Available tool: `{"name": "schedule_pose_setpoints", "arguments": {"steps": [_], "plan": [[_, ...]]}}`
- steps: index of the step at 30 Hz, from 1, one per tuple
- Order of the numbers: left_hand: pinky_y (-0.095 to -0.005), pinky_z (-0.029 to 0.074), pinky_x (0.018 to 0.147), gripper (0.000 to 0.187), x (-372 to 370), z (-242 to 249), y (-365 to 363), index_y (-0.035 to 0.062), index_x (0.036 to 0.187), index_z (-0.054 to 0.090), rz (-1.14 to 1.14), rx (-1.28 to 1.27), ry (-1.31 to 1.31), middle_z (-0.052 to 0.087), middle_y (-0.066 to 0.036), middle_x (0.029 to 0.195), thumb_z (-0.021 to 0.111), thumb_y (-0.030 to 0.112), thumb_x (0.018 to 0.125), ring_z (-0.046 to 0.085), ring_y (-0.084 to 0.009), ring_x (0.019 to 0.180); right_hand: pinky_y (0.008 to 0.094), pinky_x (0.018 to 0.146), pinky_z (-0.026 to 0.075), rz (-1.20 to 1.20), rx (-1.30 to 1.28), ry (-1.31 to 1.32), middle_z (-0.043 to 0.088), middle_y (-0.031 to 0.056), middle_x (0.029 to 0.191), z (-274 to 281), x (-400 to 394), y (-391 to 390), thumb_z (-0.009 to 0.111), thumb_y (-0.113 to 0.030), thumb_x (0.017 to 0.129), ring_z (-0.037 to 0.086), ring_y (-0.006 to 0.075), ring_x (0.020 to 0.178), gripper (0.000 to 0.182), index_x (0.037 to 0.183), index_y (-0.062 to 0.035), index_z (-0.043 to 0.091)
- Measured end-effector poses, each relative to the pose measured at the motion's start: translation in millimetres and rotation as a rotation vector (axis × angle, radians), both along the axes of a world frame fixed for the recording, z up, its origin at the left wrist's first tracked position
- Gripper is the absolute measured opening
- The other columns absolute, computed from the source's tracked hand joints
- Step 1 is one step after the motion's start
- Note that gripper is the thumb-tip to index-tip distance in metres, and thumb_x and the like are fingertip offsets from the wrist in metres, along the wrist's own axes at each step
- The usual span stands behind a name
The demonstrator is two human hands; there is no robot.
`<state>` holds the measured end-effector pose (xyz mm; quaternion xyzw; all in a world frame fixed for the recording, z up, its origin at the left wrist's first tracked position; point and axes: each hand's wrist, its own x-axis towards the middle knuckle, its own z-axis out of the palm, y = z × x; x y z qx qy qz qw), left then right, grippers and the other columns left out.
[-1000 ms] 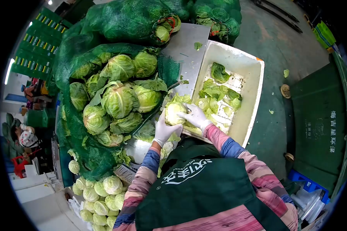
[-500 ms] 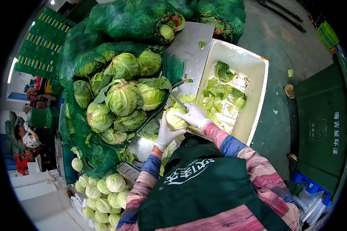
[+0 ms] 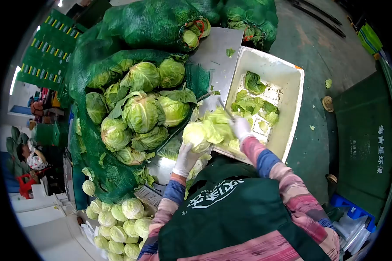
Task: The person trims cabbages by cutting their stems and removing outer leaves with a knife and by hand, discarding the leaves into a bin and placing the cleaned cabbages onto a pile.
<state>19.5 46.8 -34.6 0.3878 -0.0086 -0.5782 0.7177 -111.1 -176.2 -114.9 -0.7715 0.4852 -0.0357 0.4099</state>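
My left hand (image 3: 186, 160), in a white glove, holds a pale green cabbage (image 3: 196, 136) from below and the left. My right hand (image 3: 241, 128), also gloved, is closed on a knife (image 3: 225, 108) whose blade points up and to the left. Loose outer leaves (image 3: 217, 126) spread from the cabbage's right side toward my right hand. Just to the right, a white foam box (image 3: 295, 95) holds trimmed green leaves (image 3: 248, 102). Whole cabbages (image 3: 141, 114) lie in an open green net bag (image 3: 85, 82) on the left.
A metal tabletop (image 3: 220, 48) runs between the bags and the box. Full net bags (image 3: 148, 24) lie at the back. Trimmed cabbages (image 3: 117, 222) are piled at the lower left. A large green bin (image 3: 363, 130) stands at the right. Another person (image 3: 32, 156) is at the far left.
My right hand has moved right with the knife, away from the cabbage. Leaves have come away from the cabbage's right side. My left hand still holds the cabbage.
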Motion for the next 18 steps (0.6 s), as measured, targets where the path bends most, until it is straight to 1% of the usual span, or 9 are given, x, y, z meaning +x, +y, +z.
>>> {"name": "schedule_pose_setpoints", "arguments": {"steps": [1, 4, 6, 8, 10, 12, 14, 15, 18], "plan": [[-0.0560, 0.033, 0.108, 0.075, -2, 2, 2, 0.0128, 0.145, 0.030, -0.001, -0.025, -0.058, 0.037, -0.012, 0.146, 0.067, 0.038, 0.085, 0.039, -0.0323, 0.133, 0.0389, 0.069, 0.053, 0.021, 0.080, 0.126, 0.069, 0.0167, 0.078, 1, -16, -17, 0.060, -0.038, 0.089, 0.067, 0.0302, 0.070, 0.035, 0.104, -0.0074, 0.069], [-0.0559, 0.037, 0.105, 0.072, -5, 19, -9, 0.0101, 0.143, 0.032, 0.112, -0.078, 0.073, 0.042, -0.010, 0.141, 0.068, 0.033, 0.085, 0.042, -0.0285, 0.130, 0.0381, 0.079, 0.052, 0.103, -0.153, 0.133, 0.064, 0.0231, 0.111, 42, -33, -26, 0.064, -0.044, 0.085, 0.066, 0.0313, 0.089, 0.051, 0.122, -0.0089, 0.062], [-0.0555, 0.033, 0.108, 0.073, -7, 31, -21, 0.0108, 0.144, 0.029, 0.120, -0.063, 0.091, 0.040, -0.011, 0.143, 0.067, 0.029, 0.085, 0.039, -0.0281, 0.133, 0.0348, 0.088, 0.049, 0.017, 0.249, -0.442, 0.056, 0.0234, 0.126, 62, -17, -13, 0.066, -0.046, 0.084, 0.064, 0.0319, 0.099, 0.069, 0.137, -0.0065, 0.048], [-0.0542, 0.033, 0.109, 0.074, -10, 42, -35, 0.0107, 0.145, 0.029, 0.043, -0.131, -0.184, 0.040, -0.013, 0.142, 0.067, 0.026, 0.083, 0.039, -0.0288, 0.133, 0.0343, 0.093, 0.046, 0.164, 0.377, -0.593, 0.056, 0.0207, 0.127, 136, -7, 13, 0.069, -0.045, 0.082, 0.062, 0.0317, 0.105, 0.075, 0.139, -0.0039, 0.044], [-0.0532, 0.034, 0.109, 0.075, -13, 44, -41, 0.0113, 0.145, 0.029, 0.042, -0.142, -0.198, 0.040, -0.014, 0.142, 0.067, 0.026, 0.082, 0.039, -0.0298, 0.132, 0.0341, 0.095, 0.045, 0.286, -0.032, -0.640, 0.055, 0.0162, 0.130, 135, 5, 32, 0.072, -0.041, 0.081, 0.062, 0.0255, 0.103, 0.070, 0.135, -0.0021, 0.049], [-0.0522, 0.035, 0.108, 0.076, -14, 48, -41, 0.0118, 0.145, 0.029, 0.047, -0.152, -0.217, 0.039, -0.015, 0.142, 0.067, 0.025, 0.081, 0.039, -0.0307, 0.132, 0.0331, 0.089, 0.048, 0.231, -0.110, -0.779, 0.063, 0.0135, 0.117, 122, 7, 30, 0.072, -0.034, 0.082, 0.065, 0.0223, 0.090, 0.055, 0.122, 0.0000, 0.059], [-0.0504, 0.039, 0.105, 0.080, -16, 52, -28, 0.0132, 0.145, 0.028, 0.076, -0.087, 0.070, 0.036, -0.015, 0.143, 0.069, 0.033, 0.079, 0.040, -0.0329, 0.131, 0.0305, 0.078, 0.052, 0.067, 0.483, -0.719, 0.068, 0.0123, 0.096, 126, -4, 9, 0.070, -0.028, 0.083, 0.065, 0.0208, 0.075, 0.038, 0.107, 0.0012, 0.065], [-0.0504, 0.044, 0.100, 0.085, -15, 43, -21, 0.0141, 0.146, 0.027, 0.064, -0.123, 0.069, 0.036, -0.015, 0.143, 0.069, 0.045, 0.078, 0.040, -0.0345, 0.130, 0.0281, 0.068, 0.052, 0.043, 0.367, -0.644, 0.068, 0.0089, 0.081, 120, -9, 1, 0.067, -0.023, 0.083, 0.064, 0.0180, 0.067, 0.028, 0.099, 0.0007, 0.066], [-0.0483, 0.045, 0.093, 0.087, -19, 58, -24, 0.0142, 0.144, 0.030, 0.055, -0.266, 0.372, 0.038, -0.013, 0.143, 0.063, 0.060, 0.078, 0.039, -0.0345, 0.130, 0.0277, 0.066, 0.050, 0.123, 0.188, -0.414, 0.069, 0.0039, 0.097, 98, -25, -13, 0.063, -0.019, 0.086, 0.062, 0.0080, 0.074, 0.036, 0.120, -0.0066, 0.063]]}}
